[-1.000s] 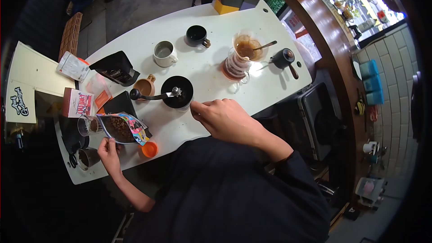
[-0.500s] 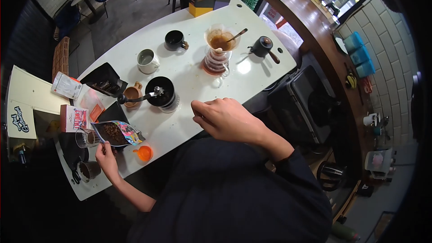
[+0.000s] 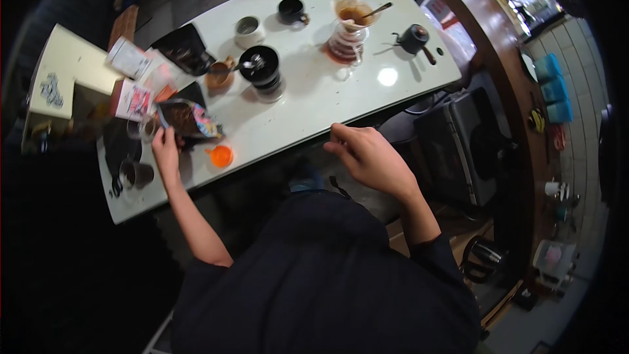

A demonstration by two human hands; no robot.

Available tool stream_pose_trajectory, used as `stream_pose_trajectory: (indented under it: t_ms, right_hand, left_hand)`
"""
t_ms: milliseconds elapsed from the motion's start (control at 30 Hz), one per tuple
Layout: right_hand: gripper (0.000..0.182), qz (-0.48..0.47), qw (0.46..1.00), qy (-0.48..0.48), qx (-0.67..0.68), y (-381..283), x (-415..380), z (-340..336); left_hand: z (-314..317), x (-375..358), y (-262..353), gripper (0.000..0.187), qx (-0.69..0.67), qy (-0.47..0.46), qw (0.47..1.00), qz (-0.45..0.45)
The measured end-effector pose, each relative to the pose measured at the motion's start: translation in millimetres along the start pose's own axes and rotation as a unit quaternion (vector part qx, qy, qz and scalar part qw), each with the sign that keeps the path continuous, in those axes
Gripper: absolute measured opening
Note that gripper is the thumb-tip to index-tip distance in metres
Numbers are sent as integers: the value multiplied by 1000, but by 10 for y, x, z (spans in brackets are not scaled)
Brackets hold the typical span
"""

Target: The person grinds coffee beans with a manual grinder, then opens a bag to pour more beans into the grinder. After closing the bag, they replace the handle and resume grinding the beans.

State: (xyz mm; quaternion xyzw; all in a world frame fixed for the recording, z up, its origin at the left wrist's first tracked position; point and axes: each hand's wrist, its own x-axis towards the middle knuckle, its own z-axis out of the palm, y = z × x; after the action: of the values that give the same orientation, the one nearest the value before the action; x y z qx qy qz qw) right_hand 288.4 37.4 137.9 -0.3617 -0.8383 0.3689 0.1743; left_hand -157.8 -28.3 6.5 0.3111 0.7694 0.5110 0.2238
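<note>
My left hand (image 3: pixel 168 154) pinches the near edge of an open, colourful coffee bag (image 3: pixel 191 121) with brown beans showing inside. Just right of that bag lies an orange scoop (image 3: pixel 221 156). My right hand (image 3: pixel 375 160) hovers in front of my body, off the table's near edge, with its fingers curled in; whether anything is inside them is hidden. A hand coffee grinder (image 3: pixel 261 65) with a black top and clear base stands beyond the bag, its crank pointing left. Left of it is a brown wooden cup (image 3: pixel 219 77).
On the white table (image 3: pixel 308 101) are a glass carafe (image 3: pixel 346 42) topped by a dripper (image 3: pixel 352 13) with a spoon, a small dark pot (image 3: pixel 414 39), a black cup (image 3: pixel 290 11) and a pale mug (image 3: pixel 249 33). A black bag (image 3: pixel 183 51), a box (image 3: pixel 132 99) and a dark tumbler (image 3: pixel 136 174) crowd the left.
The camera view has shifted, so the table sits higher and further right. My right hand has drawn back from over the table edge. My left hand stays on the coffee bag.
</note>
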Motion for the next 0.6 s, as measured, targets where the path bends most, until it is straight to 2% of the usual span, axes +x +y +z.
stream_pose_trajectory:
  t_ms: [167,333,400,433,500,567,600]
  right_hand:
    - [10,-24,995,4,100,-95,-142,179]
    - [9,-55,992,-16,111,-349,23,317]
    - [17,-107,992,-13,70,-523,307,429]
    - [17,-109,992,-16,68,-611,498,517]
    - [21,-208,976,-6,71,-805,971,757]
    - [21,-267,962,-28,53,-888,1513,1137]
    - [21,-266,962,-32,56,-964,1779,1258]
  left_hand:
    - [7,-46,-22,23,-64,-30,997,-4]
    - [-23,-131,125,23,-65,-69,995,-7]
    - [-31,-130,107,24,-84,-83,993,-9]
    - [-39,-110,84,24,-94,-89,992,-7]
    - [-55,-71,49,25,-96,-103,990,-4]
    - [-66,-63,56,25,-113,-115,987,-2]
    - [-91,-69,116,25,-122,-130,984,-10]
